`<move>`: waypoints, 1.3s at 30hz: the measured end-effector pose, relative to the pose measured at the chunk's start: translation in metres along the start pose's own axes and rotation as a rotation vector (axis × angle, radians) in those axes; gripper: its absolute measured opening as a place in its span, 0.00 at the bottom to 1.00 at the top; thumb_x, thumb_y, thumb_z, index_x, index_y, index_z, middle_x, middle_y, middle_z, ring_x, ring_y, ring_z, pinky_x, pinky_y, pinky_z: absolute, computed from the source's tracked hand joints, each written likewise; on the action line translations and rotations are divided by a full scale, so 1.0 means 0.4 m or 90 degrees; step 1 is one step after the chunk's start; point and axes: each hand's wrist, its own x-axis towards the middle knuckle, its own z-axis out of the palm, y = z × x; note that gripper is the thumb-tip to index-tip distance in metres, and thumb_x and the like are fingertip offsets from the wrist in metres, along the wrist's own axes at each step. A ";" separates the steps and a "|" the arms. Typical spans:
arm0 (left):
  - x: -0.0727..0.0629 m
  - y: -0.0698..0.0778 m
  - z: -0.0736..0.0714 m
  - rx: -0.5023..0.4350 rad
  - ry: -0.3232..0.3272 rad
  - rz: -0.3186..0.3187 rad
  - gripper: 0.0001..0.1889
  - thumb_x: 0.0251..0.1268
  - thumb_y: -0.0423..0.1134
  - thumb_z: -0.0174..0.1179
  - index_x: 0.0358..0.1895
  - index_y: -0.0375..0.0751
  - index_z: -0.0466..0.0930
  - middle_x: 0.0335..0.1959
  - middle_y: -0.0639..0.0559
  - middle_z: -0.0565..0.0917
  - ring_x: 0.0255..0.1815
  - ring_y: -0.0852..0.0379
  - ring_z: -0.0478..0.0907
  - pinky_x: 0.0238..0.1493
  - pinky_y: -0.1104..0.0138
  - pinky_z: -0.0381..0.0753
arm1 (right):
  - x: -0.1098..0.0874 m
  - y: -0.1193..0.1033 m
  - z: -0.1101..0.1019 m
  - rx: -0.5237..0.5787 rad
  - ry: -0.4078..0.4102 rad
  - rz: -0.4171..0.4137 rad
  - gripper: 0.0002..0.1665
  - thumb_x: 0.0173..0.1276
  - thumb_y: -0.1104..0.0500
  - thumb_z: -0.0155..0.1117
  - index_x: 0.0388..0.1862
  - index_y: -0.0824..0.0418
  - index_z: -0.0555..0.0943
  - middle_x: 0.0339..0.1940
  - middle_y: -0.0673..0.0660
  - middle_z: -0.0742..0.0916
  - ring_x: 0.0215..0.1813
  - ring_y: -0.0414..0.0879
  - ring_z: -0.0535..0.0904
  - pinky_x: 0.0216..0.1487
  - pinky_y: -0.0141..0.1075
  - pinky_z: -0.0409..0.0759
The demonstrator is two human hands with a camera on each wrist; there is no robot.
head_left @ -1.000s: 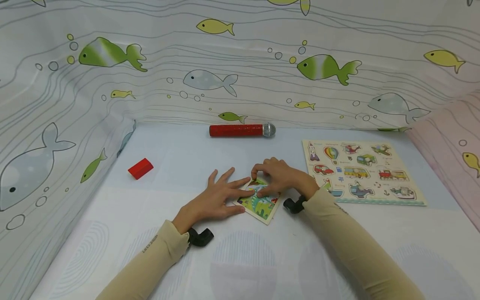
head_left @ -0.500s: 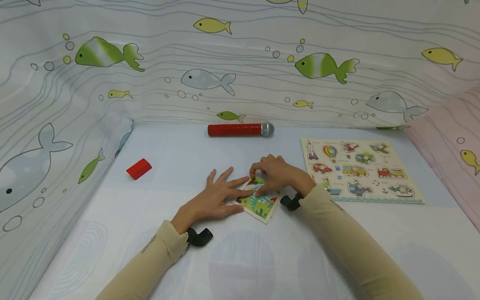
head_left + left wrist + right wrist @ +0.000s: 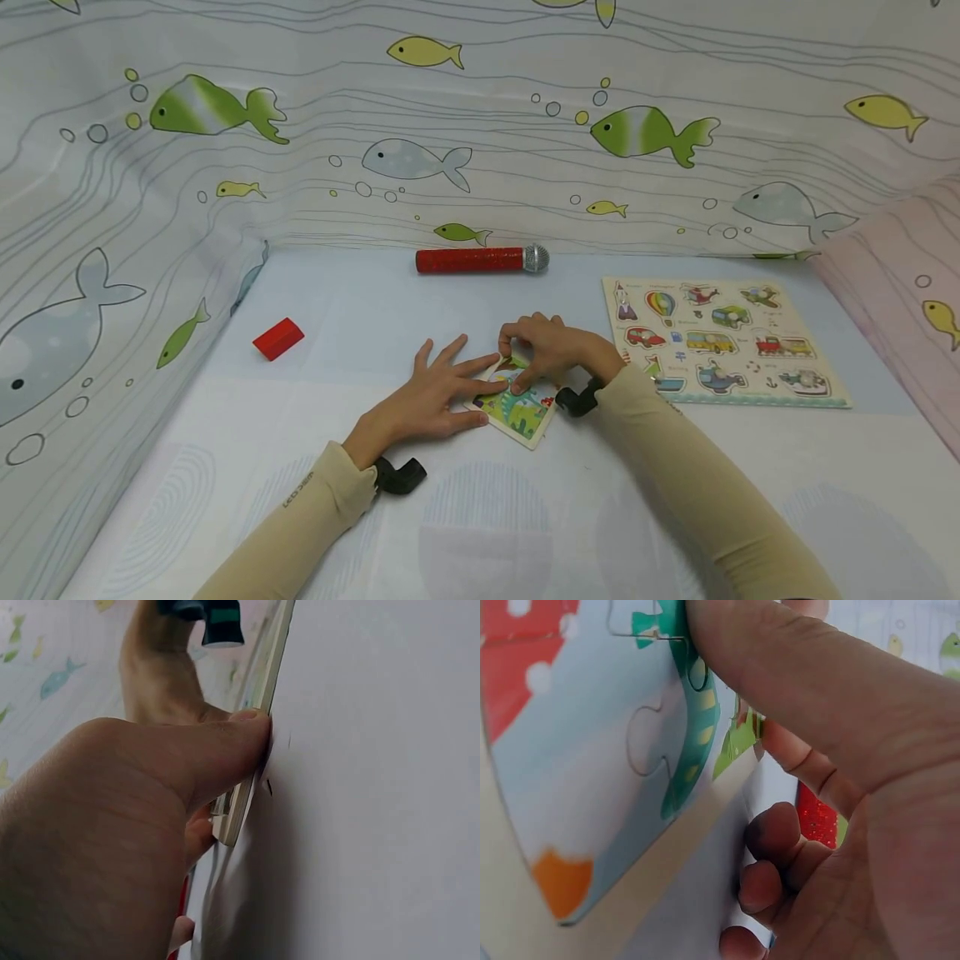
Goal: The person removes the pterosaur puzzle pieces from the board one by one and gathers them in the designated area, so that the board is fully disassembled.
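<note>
A small jigsaw puzzle [image 3: 521,412] with a dinosaur picture lies turned cornerwise on the table in the head view. My left hand [image 3: 427,400] rests at its left side, fingers straight and spread, the index fingertip on the picture. In the left wrist view the left thumb [image 3: 232,746] touches the board's edge. My right hand [image 3: 551,346] bends over the far corner, thumb on the picture. The right wrist view shows its curled index finger at a green and brown puzzle piece [image 3: 739,750], apparently pinched against the thumb. The right hand hides part of the board.
Behind the hands lies a red microphone [image 3: 472,260] with a silver head. A red block [image 3: 278,338] sits at the left. A vehicle peg puzzle board [image 3: 742,392] lies at the right, near my right sleeve. Fish-patterned cloth [image 3: 510,83] rises at the back and sides.
My right wrist has moved slightly left and the right fingers have shifted a little at the far corner. The left hand holds its place; the view has shifted slightly.
</note>
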 end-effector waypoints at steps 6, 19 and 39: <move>0.000 0.000 0.000 0.001 0.002 -0.001 0.26 0.70 0.63 0.56 0.70 0.69 0.74 0.80 0.57 0.64 0.85 0.35 0.44 0.73 0.27 0.34 | -0.005 0.003 0.006 -0.003 0.017 -0.011 0.28 0.53 0.44 0.83 0.46 0.47 0.76 0.46 0.51 0.78 0.52 0.49 0.68 0.53 0.46 0.60; 0.004 0.000 0.007 0.021 0.005 0.009 0.27 0.70 0.65 0.56 0.71 0.71 0.72 0.81 0.60 0.63 0.84 0.33 0.46 0.72 0.26 0.38 | -0.061 0.039 0.081 0.101 0.199 -0.061 0.26 0.58 0.52 0.80 0.54 0.55 0.84 0.50 0.51 0.85 0.54 0.47 0.72 0.58 0.47 0.62; 0.000 0.008 0.004 0.007 -0.008 0.013 0.25 0.75 0.60 0.47 0.73 0.70 0.70 0.83 0.57 0.57 0.85 0.36 0.42 0.73 0.28 0.34 | -0.078 0.007 0.120 0.195 0.290 -0.033 0.16 0.69 0.65 0.67 0.55 0.58 0.86 0.49 0.55 0.86 0.50 0.50 0.71 0.50 0.46 0.52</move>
